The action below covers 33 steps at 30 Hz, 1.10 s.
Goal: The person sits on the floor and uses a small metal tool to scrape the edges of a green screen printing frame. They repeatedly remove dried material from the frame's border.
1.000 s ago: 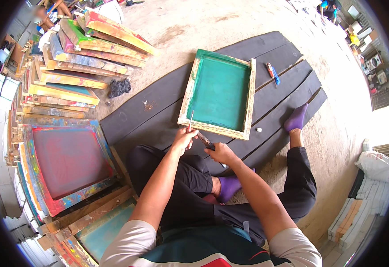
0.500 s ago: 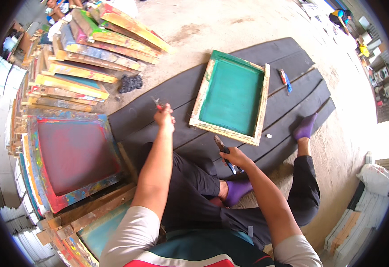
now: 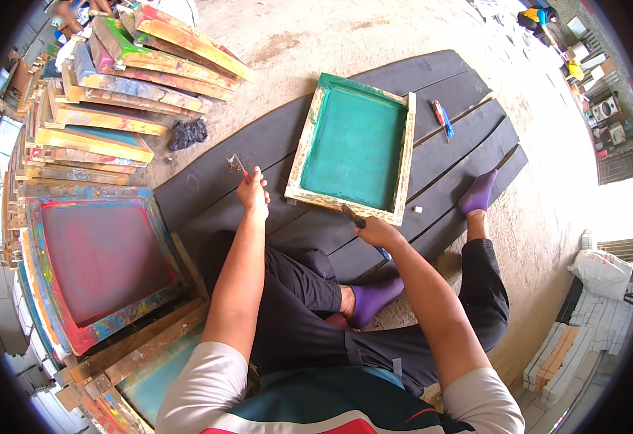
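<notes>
Lying on dark planks (image 3: 446, 137) laid over a sandy concrete floor (image 3: 309, 43), a wooden screen frame with green mesh (image 3: 356, 145) is seen just ahead of the seated person's knees. A small red-handled tool (image 3: 239, 166) is pinched in the left hand (image 3: 253, 195), held over the planks to the frame's left. A dark-handled tool (image 3: 352, 215) is gripped in the closed right hand (image 3: 378, 231), its tip at the frame's near edge. Paint-stained frames (image 3: 114, 87) are stacked on the left; a red-meshed one (image 3: 99, 257) lies beside the left arm. Two pens (image 3: 441, 118) rest on the planks beyond.
</notes>
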Each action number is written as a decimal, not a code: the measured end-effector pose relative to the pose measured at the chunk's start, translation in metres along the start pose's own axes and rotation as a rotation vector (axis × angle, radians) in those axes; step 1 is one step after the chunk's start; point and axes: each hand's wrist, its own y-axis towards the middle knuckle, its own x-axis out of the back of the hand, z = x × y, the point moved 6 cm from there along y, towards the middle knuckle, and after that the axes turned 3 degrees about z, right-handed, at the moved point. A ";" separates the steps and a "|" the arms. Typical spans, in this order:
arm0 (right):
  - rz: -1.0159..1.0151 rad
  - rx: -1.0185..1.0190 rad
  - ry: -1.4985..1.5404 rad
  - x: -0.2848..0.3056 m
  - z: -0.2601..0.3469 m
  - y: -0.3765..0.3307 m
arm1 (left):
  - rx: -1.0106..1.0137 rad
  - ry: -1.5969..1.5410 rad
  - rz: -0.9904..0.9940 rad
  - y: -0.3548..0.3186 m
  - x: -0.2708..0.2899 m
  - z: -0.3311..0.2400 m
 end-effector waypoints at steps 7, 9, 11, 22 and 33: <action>-0.002 -0.062 -0.184 0.016 0.021 -0.007 | 0.003 -0.026 -0.001 -0.002 0.002 0.001; 0.016 -0.074 -0.201 0.016 0.022 -0.004 | 0.006 -0.016 0.015 -0.001 0.001 0.003; 0.024 -0.087 -0.204 0.017 0.021 -0.002 | -0.001 -0.004 0.024 0.000 -0.001 0.004; -0.037 -0.102 -0.169 0.025 0.031 -0.028 | -0.009 0.034 0.036 0.000 -0.005 0.008; 0.092 0.071 0.711 -0.025 0.001 -0.019 | -0.045 0.278 0.561 -0.052 -0.055 0.006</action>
